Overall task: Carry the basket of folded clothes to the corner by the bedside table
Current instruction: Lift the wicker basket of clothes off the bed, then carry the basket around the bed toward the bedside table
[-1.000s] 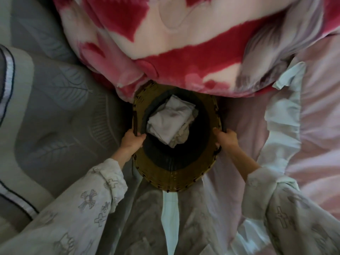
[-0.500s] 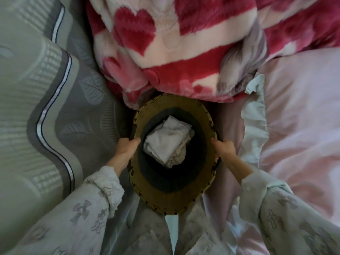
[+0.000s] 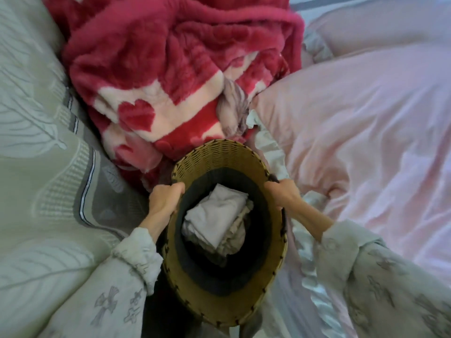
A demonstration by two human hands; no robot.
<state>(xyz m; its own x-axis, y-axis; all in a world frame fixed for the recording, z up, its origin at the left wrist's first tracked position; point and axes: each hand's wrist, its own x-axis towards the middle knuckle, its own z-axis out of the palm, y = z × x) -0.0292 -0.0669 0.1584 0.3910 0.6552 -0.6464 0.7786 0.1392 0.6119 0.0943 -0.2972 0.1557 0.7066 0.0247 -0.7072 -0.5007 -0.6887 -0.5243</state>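
A round woven tan basket (image 3: pixel 219 157) with a dark lining is in the lower middle of the head view, held over the bed. Folded white and grey clothes (image 3: pixel 217 220) lie at its bottom. My left hand (image 3: pixel 164 199) grips the rim on the left side. My right hand (image 3: pixel 284 192) grips the rim on the right side. Both forearms wear pale sleeves printed with grey crosses. The bedside table is not in view.
A bunched red and cream blanket with hearts (image 3: pixel 170 81) lies just beyond the basket. A pale green and grey leaf-patterned cover (image 3: pixel 36 142) fills the left. A pink duvet (image 3: pixel 366 123) with a white ruffled edge spreads to the right.
The basket has come up and back from under the red blanket's edge, with both hands still on its rim. The view has tilted up, showing more of the blanket and pink duvet.
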